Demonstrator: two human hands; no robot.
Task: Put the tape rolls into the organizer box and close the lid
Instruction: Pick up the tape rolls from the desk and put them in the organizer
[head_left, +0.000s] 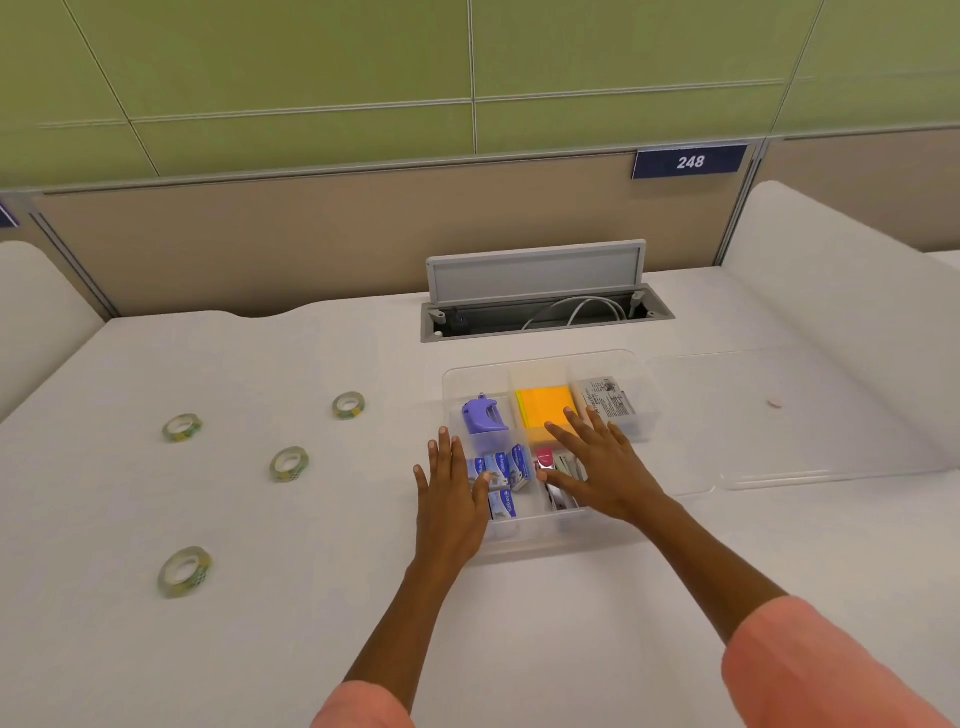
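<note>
Left of the box (540, 540), four rolls (289, 463) lie flat on the surface (260, 649), nearest the left hand (451, 493); both hands open, empty.

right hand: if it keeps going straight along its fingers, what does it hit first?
Probably the orange sticky-note pad: the right hand hovers over the organizer box, fingers aimed toward it. Hand height is unclear, so it might pass over the pad.

Office workstation: white tabletop (260, 519) with an open cable hatch (540, 306), beige partition panels (311, 234) behind, and a numbered blue plate (690, 162) reading 248.
</note>
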